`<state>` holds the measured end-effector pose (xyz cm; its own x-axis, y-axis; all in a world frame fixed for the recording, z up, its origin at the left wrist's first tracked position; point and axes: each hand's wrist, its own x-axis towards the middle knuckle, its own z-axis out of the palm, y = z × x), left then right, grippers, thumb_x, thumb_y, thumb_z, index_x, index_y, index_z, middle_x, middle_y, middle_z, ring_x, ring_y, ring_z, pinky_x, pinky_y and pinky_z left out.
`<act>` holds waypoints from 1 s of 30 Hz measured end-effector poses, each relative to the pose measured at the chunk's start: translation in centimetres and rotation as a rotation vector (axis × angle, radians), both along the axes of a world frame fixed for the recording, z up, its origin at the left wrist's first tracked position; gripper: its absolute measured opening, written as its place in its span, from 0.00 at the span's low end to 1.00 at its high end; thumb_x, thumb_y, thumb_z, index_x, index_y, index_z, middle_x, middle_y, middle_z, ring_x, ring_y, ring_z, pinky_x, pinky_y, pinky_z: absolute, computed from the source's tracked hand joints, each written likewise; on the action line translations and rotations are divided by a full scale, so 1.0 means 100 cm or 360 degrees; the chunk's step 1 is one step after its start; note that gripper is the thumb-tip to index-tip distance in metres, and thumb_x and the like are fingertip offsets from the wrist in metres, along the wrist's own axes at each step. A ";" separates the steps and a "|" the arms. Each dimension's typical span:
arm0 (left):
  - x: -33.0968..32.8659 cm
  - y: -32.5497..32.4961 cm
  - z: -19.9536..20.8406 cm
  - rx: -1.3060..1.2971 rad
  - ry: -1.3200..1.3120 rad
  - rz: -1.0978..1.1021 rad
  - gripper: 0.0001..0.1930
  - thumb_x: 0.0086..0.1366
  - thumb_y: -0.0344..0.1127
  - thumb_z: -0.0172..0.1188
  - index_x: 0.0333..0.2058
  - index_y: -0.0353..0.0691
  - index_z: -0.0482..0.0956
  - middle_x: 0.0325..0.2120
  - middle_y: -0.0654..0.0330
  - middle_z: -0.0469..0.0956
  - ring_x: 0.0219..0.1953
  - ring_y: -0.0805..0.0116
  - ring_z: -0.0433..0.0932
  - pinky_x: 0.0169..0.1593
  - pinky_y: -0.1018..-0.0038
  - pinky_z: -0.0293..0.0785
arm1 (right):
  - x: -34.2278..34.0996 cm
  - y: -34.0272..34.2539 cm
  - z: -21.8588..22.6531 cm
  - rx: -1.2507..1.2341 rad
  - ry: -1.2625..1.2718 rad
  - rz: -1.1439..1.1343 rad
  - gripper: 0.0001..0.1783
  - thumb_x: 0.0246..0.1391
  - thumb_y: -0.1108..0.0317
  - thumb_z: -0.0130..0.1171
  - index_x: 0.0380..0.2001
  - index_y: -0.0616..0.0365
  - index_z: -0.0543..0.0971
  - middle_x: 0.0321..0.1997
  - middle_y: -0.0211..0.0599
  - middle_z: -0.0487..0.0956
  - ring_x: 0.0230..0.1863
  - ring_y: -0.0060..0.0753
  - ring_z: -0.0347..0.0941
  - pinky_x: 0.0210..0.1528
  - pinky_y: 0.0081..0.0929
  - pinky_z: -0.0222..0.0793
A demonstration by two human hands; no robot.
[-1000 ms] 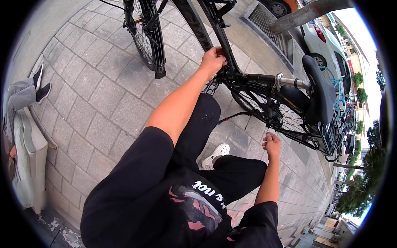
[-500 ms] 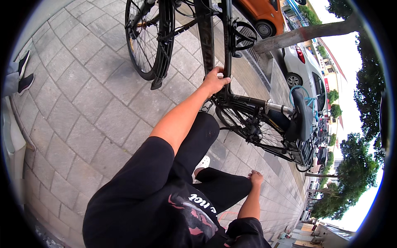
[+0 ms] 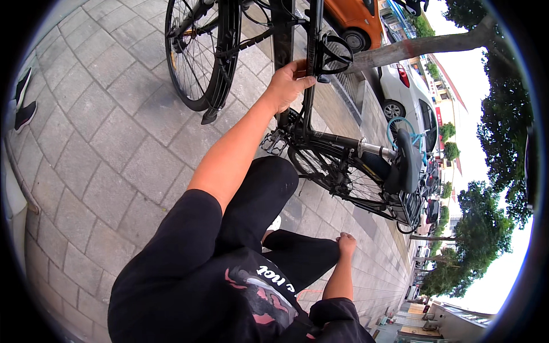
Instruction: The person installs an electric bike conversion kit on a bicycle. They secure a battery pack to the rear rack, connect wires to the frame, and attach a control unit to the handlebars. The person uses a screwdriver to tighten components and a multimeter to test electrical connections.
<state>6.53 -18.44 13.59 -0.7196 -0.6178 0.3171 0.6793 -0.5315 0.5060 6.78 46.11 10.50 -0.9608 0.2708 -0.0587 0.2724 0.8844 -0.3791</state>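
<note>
A black bicycle (image 3: pixel 284 43) stands in front of me and appears tilted sideways in the head view. My left hand (image 3: pixel 286 86) reaches out to its frame, thumb and fingers closed about the thinner black frame tube (image 3: pixel 311 54). Just right of that hand, a black bottle cage (image 3: pixel 336 54) is fixed to the tube. Below the hand are the crank and pedal (image 3: pixel 275 141). The saddle (image 3: pixel 407 163) and rear rack (image 3: pixel 410 208) lie farther right. My right hand (image 3: pixel 345 244) rests by my right knee with its fingers curled; what they hold, if anything, is hidden.
Grey paving (image 3: pixel 114 154) spreads under the bicycle. A tree trunk (image 3: pixel 423 48), an orange car (image 3: pixel 357 20), a white car (image 3: pixel 409 86) and a blue bicycle (image 3: pixel 400 132) stand beyond. Another person's dark shoe (image 3: pixel 26 114) shows at the far left.
My left hand has slid along the frame tube, away from the crank and closer to the bottle cage. The view has shifted slightly. My right hand stays by the knee.
</note>
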 end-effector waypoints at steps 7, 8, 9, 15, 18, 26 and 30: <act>0.003 0.022 0.001 0.0007 -0.0309 0.0192 0.20 0.67 0.25 0.73 0.56 0.30 0.81 0.46 0.59 0.87 0.48 0.71 0.84 0.57 0.72 0.79 | 0.002 0.026 -0.014 0.0139 -0.0012 -0.0012 0.17 0.62 0.64 0.63 0.44 0.67 0.89 0.28 0.42 0.89 0.29 0.31 0.85 0.37 0.32 0.80; 0.001 0.023 0.002 -0.0022 -0.0361 0.0183 0.20 0.66 0.25 0.74 0.56 0.30 0.81 0.46 0.59 0.87 0.48 0.71 0.84 0.56 0.72 0.79 | 0.005 0.023 -0.015 0.0132 -0.0026 -0.0027 0.17 0.62 0.63 0.63 0.43 0.67 0.89 0.28 0.41 0.89 0.29 0.32 0.85 0.37 0.32 0.80; -0.004 0.022 -0.001 -0.0045 -0.0341 0.0203 0.21 0.66 0.26 0.75 0.56 0.30 0.82 0.46 0.60 0.87 0.48 0.71 0.84 0.56 0.73 0.79 | 0.005 0.021 -0.014 0.0102 -0.0029 -0.0013 0.17 0.62 0.63 0.62 0.42 0.67 0.89 0.28 0.42 0.89 0.29 0.32 0.85 0.37 0.33 0.80; 0.000 0.004 -0.002 -0.0043 -0.0265 0.0180 0.23 0.69 0.29 0.73 0.61 0.36 0.79 0.50 0.61 0.85 0.52 0.70 0.83 0.60 0.70 0.79 | -0.011 -0.012 -0.012 0.0106 0.0046 0.0088 0.19 0.62 0.58 0.59 0.36 0.65 0.89 0.28 0.48 0.88 0.34 0.43 0.87 0.44 0.42 0.81; -0.007 0.015 -0.006 -0.0039 -0.0393 0.0183 0.27 0.69 0.32 0.74 0.64 0.40 0.76 0.54 0.62 0.82 0.54 0.70 0.81 0.59 0.67 0.79 | -0.010 -0.014 -0.020 0.0034 -0.0022 0.0095 0.18 0.64 0.59 0.61 0.38 0.65 0.89 0.28 0.43 0.88 0.30 0.35 0.86 0.40 0.37 0.81; -0.010 0.127 0.013 0.0033 -0.1026 0.0332 0.21 0.71 0.28 0.65 0.61 0.31 0.74 0.48 0.55 0.80 0.45 0.68 0.83 0.43 0.72 0.85 | -0.020 0.001 -0.037 -0.0078 -0.0174 0.0220 0.18 0.65 0.59 0.61 0.40 0.65 0.89 0.28 0.40 0.88 0.27 0.31 0.83 0.38 0.35 0.80; -0.040 0.177 -0.006 -0.0783 -0.1175 -0.0135 0.21 0.71 0.30 0.66 0.60 0.29 0.78 0.49 0.55 0.84 0.47 0.69 0.85 0.49 0.72 0.82 | -0.019 -0.021 -0.032 -0.0280 -0.0227 0.0247 0.20 0.64 0.55 0.62 0.43 0.62 0.89 0.34 0.53 0.89 0.41 0.51 0.88 0.49 0.43 0.81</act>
